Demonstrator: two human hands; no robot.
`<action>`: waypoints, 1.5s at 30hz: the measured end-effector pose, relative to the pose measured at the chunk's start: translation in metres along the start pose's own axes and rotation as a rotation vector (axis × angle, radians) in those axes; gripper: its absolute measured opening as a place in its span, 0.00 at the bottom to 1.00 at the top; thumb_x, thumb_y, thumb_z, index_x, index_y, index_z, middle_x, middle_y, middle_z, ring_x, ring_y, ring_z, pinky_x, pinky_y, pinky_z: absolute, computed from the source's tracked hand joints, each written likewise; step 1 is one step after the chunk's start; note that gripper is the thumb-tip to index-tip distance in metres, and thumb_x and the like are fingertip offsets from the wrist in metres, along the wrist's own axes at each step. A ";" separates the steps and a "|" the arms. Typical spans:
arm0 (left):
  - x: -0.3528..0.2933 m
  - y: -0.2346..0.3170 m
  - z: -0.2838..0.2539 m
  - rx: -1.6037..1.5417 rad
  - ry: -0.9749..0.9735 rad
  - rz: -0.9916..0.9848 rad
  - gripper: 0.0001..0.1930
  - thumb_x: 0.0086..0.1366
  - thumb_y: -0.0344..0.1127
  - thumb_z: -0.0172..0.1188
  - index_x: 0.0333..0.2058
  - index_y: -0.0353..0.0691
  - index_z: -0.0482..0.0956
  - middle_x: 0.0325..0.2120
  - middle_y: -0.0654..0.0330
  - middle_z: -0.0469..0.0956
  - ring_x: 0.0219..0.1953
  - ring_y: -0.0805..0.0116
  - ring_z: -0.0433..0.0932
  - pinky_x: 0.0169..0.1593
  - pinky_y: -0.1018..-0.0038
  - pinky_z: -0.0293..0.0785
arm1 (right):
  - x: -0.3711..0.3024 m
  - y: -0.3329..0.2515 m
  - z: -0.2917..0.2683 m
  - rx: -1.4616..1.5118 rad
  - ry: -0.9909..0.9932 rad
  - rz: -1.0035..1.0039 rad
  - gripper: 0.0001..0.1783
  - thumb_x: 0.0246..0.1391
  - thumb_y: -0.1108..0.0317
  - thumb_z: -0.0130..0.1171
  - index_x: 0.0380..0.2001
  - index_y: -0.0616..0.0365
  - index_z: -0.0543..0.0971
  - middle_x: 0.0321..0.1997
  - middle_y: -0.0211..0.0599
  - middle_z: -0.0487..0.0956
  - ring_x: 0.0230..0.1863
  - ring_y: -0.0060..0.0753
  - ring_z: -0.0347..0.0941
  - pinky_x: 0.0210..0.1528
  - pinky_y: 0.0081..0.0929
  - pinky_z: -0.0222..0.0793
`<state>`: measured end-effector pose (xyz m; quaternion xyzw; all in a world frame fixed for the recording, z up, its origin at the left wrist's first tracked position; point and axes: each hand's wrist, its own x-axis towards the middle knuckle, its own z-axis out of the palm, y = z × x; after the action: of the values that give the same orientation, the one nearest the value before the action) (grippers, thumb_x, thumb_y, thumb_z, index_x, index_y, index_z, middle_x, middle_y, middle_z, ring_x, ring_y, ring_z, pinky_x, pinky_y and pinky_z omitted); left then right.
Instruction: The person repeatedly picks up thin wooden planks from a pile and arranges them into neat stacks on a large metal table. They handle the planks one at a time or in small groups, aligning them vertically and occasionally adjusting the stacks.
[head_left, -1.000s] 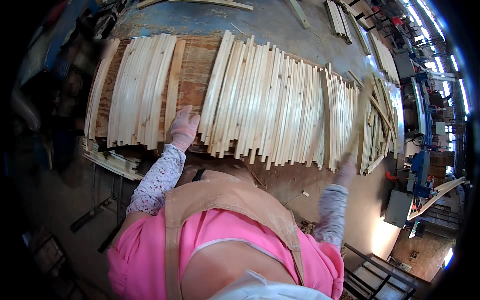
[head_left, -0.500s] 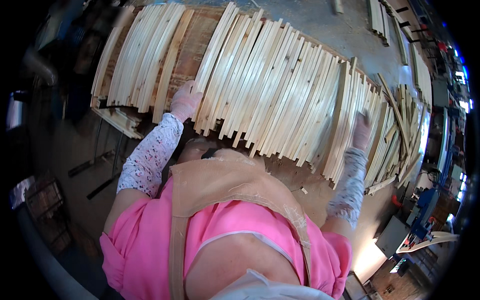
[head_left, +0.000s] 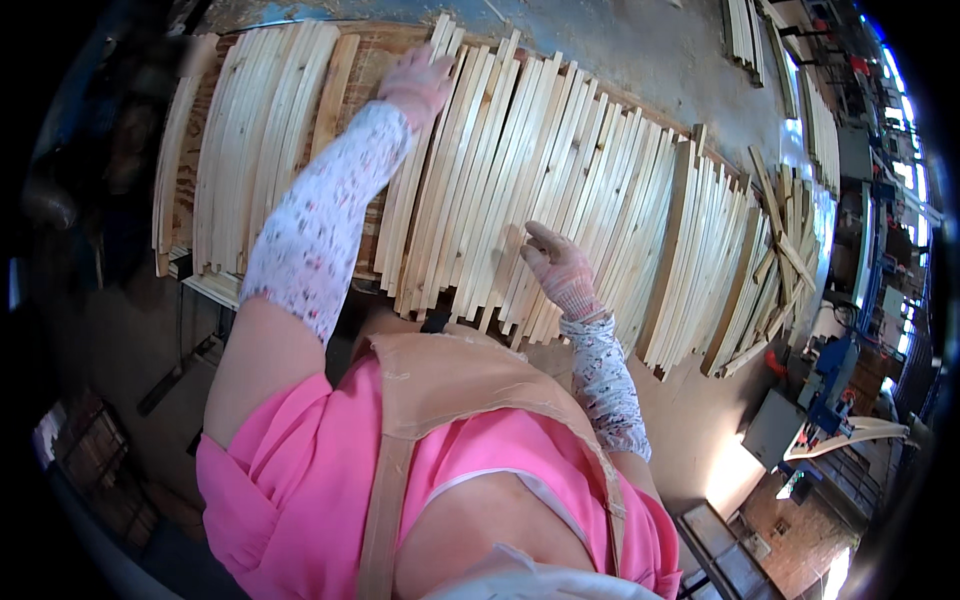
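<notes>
Long pale wooden strips (head_left: 500, 190) lie side by side across a board, pointing away from me. My left hand (head_left: 415, 85), in a thin pinkish glove, reaches to the far end of the leftmost strips in the middle group. Its fingers are spread against their edge, beside a gap that bares the brown board (head_left: 372, 70). Above the near half of the middle strips is my right hand (head_left: 560, 270), gloved too, with fingers loosely bent and apart and nothing between them. Whether it touches the wood I cannot tell.
Another group of strips (head_left: 255, 150) lies left of the gap, with a single strip (head_left: 333, 95) at its right side. Crossed, untidy strips (head_left: 785, 235) are piled at the right end. Machinery (head_left: 835, 390) stands at the right, and more lumber (head_left: 742, 40) lies at the far right.
My left hand has slid from the near end of the strips to their far end. My right hand has swung left from the right-hand strips to the middle ones. The view has shifted slightly.
</notes>
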<state>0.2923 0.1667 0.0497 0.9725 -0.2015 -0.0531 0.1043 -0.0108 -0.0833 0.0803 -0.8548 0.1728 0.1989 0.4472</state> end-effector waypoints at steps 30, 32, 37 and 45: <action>-0.013 -0.188 -0.210 -0.443 0.156 -0.387 0.24 0.66 0.57 0.62 0.49 0.44 0.87 0.57 0.54 0.79 0.58 0.60 0.77 0.62 0.60 0.71 | -0.003 -0.110 0.032 0.456 -0.354 0.038 0.34 0.62 0.61 0.69 0.67 0.66 0.77 0.42 0.34 0.86 0.37 0.20 0.79 0.38 0.23 0.78; -0.093 -0.212 -0.216 0.128 0.212 -0.321 0.25 0.62 0.59 0.66 0.47 0.45 0.89 0.57 0.52 0.82 0.61 0.57 0.78 0.65 0.58 0.70 | -0.003 -0.110 0.033 0.316 -0.413 -0.071 0.31 0.62 0.62 0.70 0.64 0.66 0.79 0.42 0.35 0.86 0.38 0.20 0.80 0.41 0.23 0.80; -0.229 -0.094 -0.191 0.039 -0.166 0.196 0.21 0.59 0.47 0.72 0.48 0.45 0.86 0.39 0.50 0.85 0.44 0.44 0.84 0.50 0.54 0.80 | 0.021 -0.103 0.017 0.207 -0.438 -0.267 0.28 0.61 0.66 0.72 0.63 0.62 0.82 0.44 0.34 0.87 0.42 0.23 0.82 0.49 0.24 0.81; -0.290 -0.238 -0.160 0.028 0.164 -0.480 0.23 0.71 0.57 0.58 0.50 0.44 0.84 0.45 0.51 0.85 0.52 0.47 0.83 0.56 0.53 0.78 | 0.065 -0.172 0.069 0.384 0.040 -0.445 0.29 0.67 0.69 0.69 0.68 0.61 0.76 0.67 0.47 0.80 0.70 0.40 0.76 0.73 0.34 0.71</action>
<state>0.1414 0.5258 0.1700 0.9949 0.0434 0.0054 0.0914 0.1140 0.0596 0.1313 -0.7751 0.0244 0.0425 0.6299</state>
